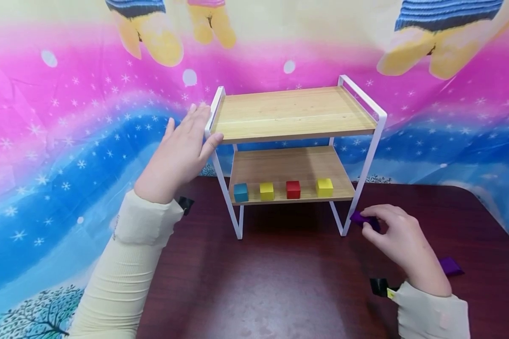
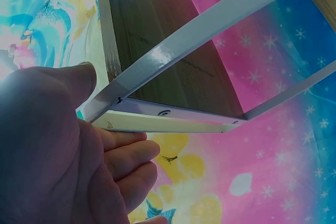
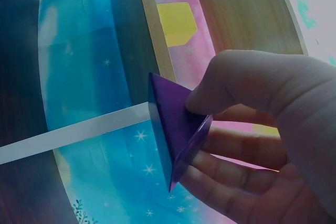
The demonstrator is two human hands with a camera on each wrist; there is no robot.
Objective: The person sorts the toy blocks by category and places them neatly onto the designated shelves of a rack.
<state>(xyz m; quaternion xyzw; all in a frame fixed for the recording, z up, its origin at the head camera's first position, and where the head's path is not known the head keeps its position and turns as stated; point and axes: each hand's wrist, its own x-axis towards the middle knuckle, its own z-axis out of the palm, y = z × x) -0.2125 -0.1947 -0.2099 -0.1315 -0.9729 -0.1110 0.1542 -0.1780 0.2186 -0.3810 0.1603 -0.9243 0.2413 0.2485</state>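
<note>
A two-tier shelf with wooden boards and a white metal frame stands on the dark table. My left hand rests at its upper left corner, fingers straight along the outside of the frame and thumb by the front edge. Between thumb and fingers, my right hand pinches a purple triangular block, just right of the shelf's front right leg. On the lower board stand a blue cube, a yellow cube, a red cube and a second yellow cube in a row.
Another purple block lies on the table to the right, partly behind my right wrist. A colourful printed cloth hangs behind the shelf and along the left side.
</note>
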